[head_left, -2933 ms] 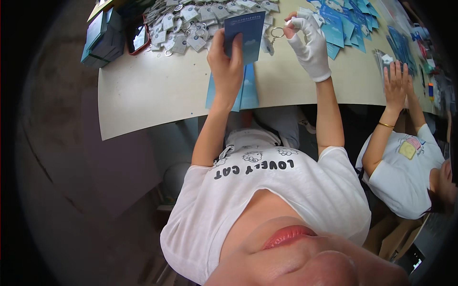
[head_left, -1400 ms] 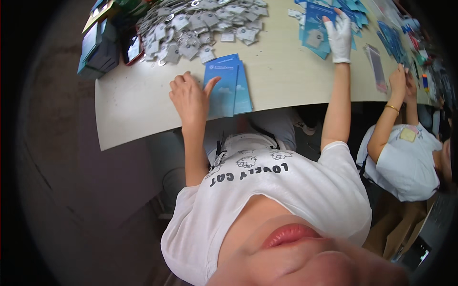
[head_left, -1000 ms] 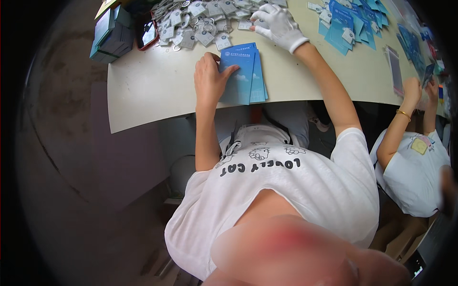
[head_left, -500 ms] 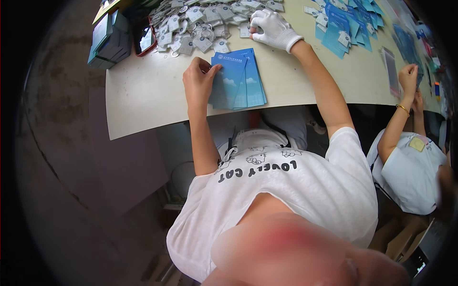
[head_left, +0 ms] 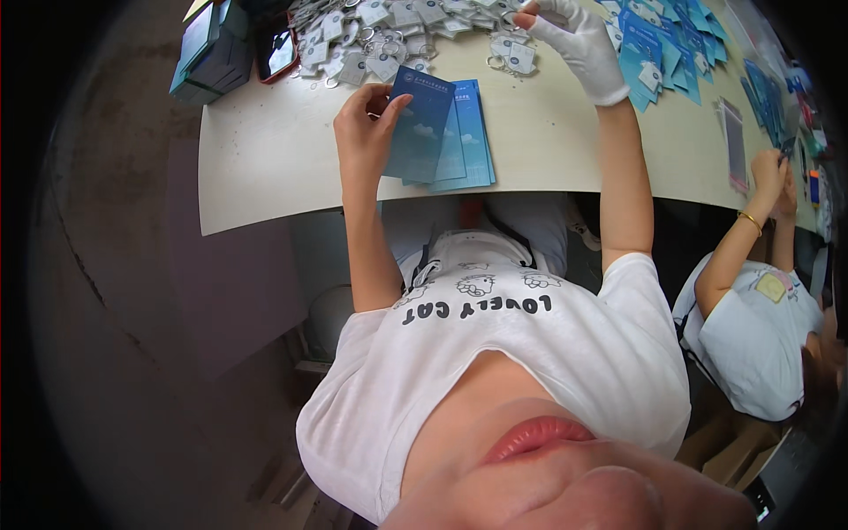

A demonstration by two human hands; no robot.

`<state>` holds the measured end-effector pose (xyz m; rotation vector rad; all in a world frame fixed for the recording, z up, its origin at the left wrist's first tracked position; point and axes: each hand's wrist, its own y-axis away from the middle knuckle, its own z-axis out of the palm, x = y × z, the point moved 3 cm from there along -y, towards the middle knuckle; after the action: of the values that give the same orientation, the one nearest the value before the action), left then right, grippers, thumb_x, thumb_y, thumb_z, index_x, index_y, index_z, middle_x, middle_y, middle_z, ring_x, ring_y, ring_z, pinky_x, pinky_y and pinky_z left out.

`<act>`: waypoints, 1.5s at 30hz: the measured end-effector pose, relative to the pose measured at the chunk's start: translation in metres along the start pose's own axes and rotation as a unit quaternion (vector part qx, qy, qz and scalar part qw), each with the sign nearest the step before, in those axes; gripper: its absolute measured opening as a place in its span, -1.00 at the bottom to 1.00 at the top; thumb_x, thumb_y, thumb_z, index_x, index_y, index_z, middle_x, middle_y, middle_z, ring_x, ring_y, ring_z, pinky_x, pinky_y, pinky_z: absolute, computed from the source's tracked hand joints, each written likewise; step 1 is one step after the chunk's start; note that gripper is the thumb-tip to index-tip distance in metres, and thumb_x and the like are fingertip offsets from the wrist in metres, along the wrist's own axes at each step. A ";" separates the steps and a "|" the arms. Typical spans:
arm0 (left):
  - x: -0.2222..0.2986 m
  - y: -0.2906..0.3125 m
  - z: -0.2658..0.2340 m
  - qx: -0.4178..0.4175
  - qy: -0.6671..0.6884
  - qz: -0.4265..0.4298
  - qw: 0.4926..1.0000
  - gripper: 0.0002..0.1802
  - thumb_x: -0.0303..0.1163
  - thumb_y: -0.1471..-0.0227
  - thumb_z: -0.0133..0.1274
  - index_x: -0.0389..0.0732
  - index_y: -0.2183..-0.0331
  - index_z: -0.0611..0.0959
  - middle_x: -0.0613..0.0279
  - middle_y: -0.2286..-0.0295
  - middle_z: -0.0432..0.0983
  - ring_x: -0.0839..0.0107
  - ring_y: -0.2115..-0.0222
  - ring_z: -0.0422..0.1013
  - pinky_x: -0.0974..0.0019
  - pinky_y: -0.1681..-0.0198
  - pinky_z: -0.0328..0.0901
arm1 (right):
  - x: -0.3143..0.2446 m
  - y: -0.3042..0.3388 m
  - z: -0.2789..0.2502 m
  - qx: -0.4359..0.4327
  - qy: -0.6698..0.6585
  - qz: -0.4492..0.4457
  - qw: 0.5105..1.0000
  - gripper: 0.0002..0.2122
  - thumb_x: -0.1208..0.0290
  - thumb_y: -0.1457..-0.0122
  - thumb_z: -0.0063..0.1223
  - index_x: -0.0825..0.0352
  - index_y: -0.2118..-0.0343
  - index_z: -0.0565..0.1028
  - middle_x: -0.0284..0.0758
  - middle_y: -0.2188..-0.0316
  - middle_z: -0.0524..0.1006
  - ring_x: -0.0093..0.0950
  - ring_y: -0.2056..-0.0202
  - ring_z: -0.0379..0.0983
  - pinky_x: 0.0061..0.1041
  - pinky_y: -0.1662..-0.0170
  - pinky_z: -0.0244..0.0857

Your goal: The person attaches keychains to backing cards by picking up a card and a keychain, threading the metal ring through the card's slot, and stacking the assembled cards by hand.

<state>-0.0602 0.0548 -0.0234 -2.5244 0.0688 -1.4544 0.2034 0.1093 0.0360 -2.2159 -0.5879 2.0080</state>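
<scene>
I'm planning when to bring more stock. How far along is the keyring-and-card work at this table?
Done: blue cards with tags on them lie spread at the right. In hand: the left hand lifts the top blue card off a small stack, while the gloved right hand reaches into the keyring tags. Left: a big pile of loose tags remains, so plenty is still undone.
</scene>
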 end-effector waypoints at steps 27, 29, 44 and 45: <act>0.071 0.035 0.029 0.074 0.535 0.017 0.841 -0.77 -0.44 -0.03 0.17 -0.32 0.24 0.62 0.33 0.36 0.55 0.65 0.36 0.38 0.56 0.24 0.25 | -0.034 0.059 0.101 0.184 -0.229 -0.104 0.950 -0.78 0.66 -0.03 0.19 0.32 0.28 0.40 -0.42 0.34 0.50 -0.69 0.27 0.41 -0.69 0.16 0.33; 0.073 0.034 0.027 0.072 0.532 0.025 0.843 -0.77 -0.44 -0.03 0.17 -0.33 0.24 0.62 0.33 0.36 0.55 0.65 0.36 0.37 0.56 0.24 0.25 | -0.039 0.058 0.099 0.184 -0.214 -0.106 0.953 -0.78 0.67 -0.04 0.17 0.32 0.28 0.40 -0.42 0.33 0.49 -0.68 0.27 0.41 -0.69 0.16 0.32; 0.026 0.023 0.040 -0.018 0.360 0.032 0.932 -0.71 -0.50 -0.03 0.14 -0.31 0.20 0.43 0.19 0.31 0.48 0.49 0.26 0.42 0.45 0.20 0.31 | 0.015 0.061 0.016 0.161 -0.069 0.018 0.984 -0.68 0.68 -0.01 0.09 0.41 0.14 0.36 -0.30 0.19 0.44 -0.56 0.17 0.41 -0.63 0.07 0.30; 0.019 0.022 0.031 0.008 0.280 0.040 0.959 -0.72 -0.51 -0.04 0.13 -0.28 0.21 0.41 0.19 0.27 0.48 0.49 0.21 0.41 0.46 0.15 0.30 | 0.019 0.061 0.003 0.184 -0.071 0.004 0.980 -0.68 0.68 -0.02 0.08 0.41 0.13 0.35 -0.30 0.19 0.44 -0.56 0.17 0.41 -0.62 0.06 0.30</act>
<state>-0.0226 0.0361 -0.0267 -1.9902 0.2451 -2.0714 0.2150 0.0588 -0.0019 -1.8745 -0.1940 2.0893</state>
